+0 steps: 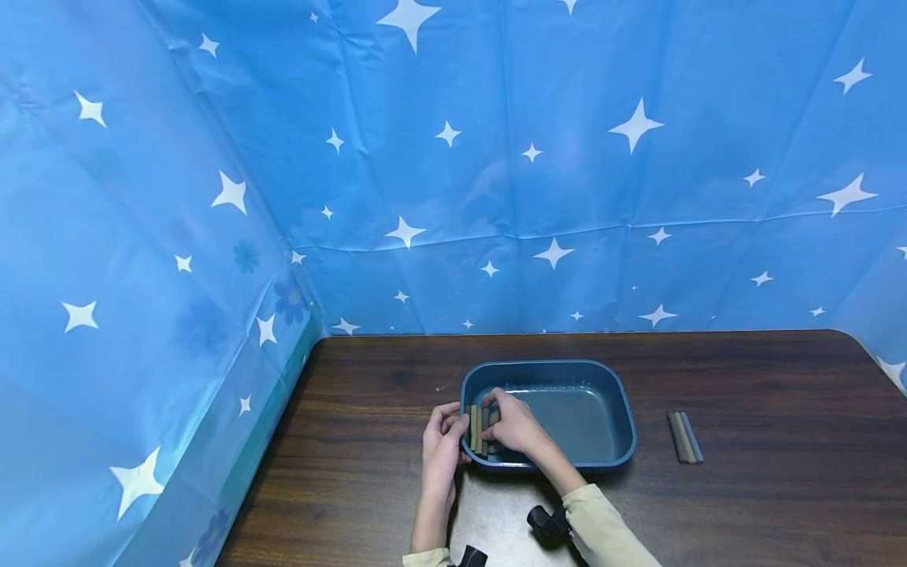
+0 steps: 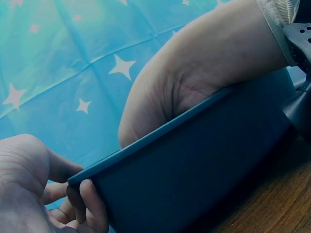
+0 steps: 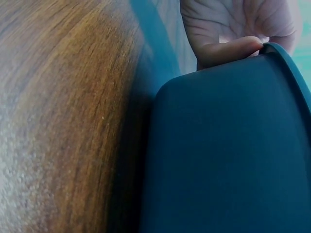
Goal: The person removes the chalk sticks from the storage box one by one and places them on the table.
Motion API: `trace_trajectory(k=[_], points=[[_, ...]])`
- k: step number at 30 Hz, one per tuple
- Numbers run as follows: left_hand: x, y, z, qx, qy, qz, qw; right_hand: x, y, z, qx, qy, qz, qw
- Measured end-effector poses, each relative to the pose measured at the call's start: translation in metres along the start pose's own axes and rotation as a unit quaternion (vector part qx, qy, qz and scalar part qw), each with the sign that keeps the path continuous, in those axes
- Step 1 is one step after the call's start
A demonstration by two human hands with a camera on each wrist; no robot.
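A dark blue rectangular tray [image 1: 581, 465] with rounded corners stands on the table. My left hand [image 1: 441, 449] grips its left end, thumb on the rim and fingers around the outer wall; the left wrist view shows this hand [image 2: 29, 189] at the tray's corner. Inside, along the left wall, several olive-coloured sticks [image 1: 474, 429] lie side by side. My right hand [image 1: 516, 425] reaches over the near wall and pinches a darker stick [image 1: 485, 421] beside them. The tray wall [image 2: 170, 170] hides the right fingertips in the left wrist view.
To the right of the tray, a brownish stick [image 1: 681, 437] and a blue-grey stick [image 1: 692, 437] lie together on the dark wooden table [image 1: 779, 488]. A blue curtain [image 1: 567, 189] with white stars hangs behind the table and along its left side.
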State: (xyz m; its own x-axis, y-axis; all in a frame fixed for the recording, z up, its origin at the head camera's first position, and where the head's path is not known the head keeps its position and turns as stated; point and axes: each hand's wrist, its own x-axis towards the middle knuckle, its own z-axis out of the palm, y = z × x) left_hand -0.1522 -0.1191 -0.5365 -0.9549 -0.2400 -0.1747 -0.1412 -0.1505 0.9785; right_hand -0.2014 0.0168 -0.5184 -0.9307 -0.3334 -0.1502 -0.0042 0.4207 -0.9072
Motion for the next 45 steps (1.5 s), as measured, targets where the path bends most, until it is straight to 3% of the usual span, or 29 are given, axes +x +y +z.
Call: trace_trajectory(k=[18,32,45], points=[[-0.001,-0.001,0.001,-0.009,0.001,0.011,0.9999,-0.006,0.000,-0.010,0.071,0.027,-0.011,0.9971],[-0.001,-0.001,0.001,-0.008,-0.004,0.017,0.9998,-0.015,-0.001,-0.037,0.154,0.032,-0.002,0.9875],[-0.005,0.002,0.002,-0.013,0.003,0.017,0.9998,-0.034,-0.007,-0.070,0.232,0.033,0.004,0.9721]])
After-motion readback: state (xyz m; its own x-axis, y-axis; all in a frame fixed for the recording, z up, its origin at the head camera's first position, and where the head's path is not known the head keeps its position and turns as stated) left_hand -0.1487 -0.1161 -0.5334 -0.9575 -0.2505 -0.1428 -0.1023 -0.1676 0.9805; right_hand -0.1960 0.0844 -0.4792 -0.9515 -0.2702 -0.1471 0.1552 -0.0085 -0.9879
